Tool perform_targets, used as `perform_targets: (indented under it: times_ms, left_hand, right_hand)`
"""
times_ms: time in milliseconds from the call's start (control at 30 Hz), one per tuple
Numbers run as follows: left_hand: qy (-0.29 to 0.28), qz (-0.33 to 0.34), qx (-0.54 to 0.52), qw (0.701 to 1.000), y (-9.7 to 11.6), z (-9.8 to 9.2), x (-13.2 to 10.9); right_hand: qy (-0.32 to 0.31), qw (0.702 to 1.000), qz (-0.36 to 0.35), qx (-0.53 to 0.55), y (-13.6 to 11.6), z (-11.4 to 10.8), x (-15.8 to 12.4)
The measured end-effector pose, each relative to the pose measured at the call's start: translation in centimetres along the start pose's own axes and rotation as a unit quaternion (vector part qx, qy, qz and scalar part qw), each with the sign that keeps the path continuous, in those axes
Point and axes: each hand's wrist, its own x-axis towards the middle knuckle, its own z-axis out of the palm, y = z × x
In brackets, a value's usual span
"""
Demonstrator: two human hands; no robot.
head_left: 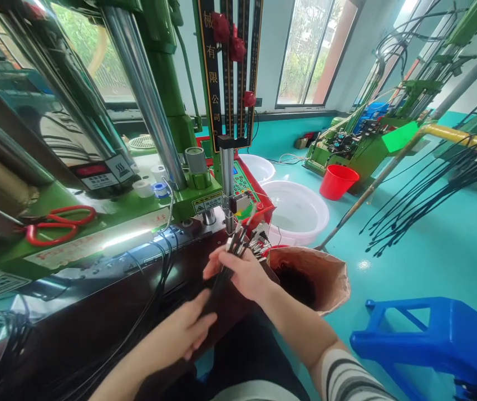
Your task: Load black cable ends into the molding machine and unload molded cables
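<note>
The turquoise floor (451,262) is spread across the right of the frame; the green machine (180,133) is mounted at upper left, above a dark surface (75,301). At lower right a blue stool (451,328) is parted by floor from the paper sack (334,273), which is placed beside the surface's right end. Near that edge, at centre, a bundle of black cables (222,279) is gripped by the right hand's (246,273) closed fingers; the left hand's (188,328) fingers are curled at its lower part, their hold blurred and impossible to tell.
</note>
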Motion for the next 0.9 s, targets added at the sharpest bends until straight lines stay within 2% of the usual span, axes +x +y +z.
perform_targets:
  times_ms: [67, 133, 233, 300, 367, 467, 600, 733, 900]
  left_hand:
    - [-0.071, 0.0, -0.007, 0.997, -0.4, 0.9, -0.5]
    - [-0.091, 0.045, -0.067, 0.993, -0.4, 1.8, -0.6]
    - [0.005, 0.099, -0.236, 0.967, 0.5, 3.3, 0.4]
    - [0.054, 0.107, -0.331, 0.936, 1.2, 4.0, 1.5]
    - [0.051, 0.112, -0.377, 0.918, 1.6, 4.4, 2.4]
    - [0.051, 0.127, -0.365, 0.921, 2.0, 4.3, 3.0]
    - [0.117, 0.161, -0.342, 0.918, 2.3, 3.9, 3.1]
    - [0.149, 0.163, -0.335, 0.916, 2.7, 3.5, 3.4]
    - [0.181, 0.19, -0.301, 0.917, 3.0, 3.4, 3.5]
  right_hand:
    - [-0.063, 0.996, 0.038, -0.051, 0.7, 0.0, -1.0]
    - [-0.106, 0.985, 0.089, -0.1, 1.4, 0.0, -2.1]
    - [-0.115, 0.969, 0.161, -0.146, 1.7, -0.2, -3.0]
    - [-0.092, 0.977, 0.141, -0.132, 1.2, -0.3, -2.7]
    - [-0.059, 0.992, 0.075, -0.077, 0.1, -0.4, -1.9]
    - [-0.007, 0.999, 0.009, -0.031, -1.5, -0.6, -0.6]
    - [0.038, 0.996, -0.007, -0.086, -2.2, -1.3, 0.3]
    - [0.038, 0.992, 0.003, -0.122, -1.7, -2.6, 0.3]
    - [0.014, 0.998, 0.016, -0.063, -2.0, -3.0, 0.4]
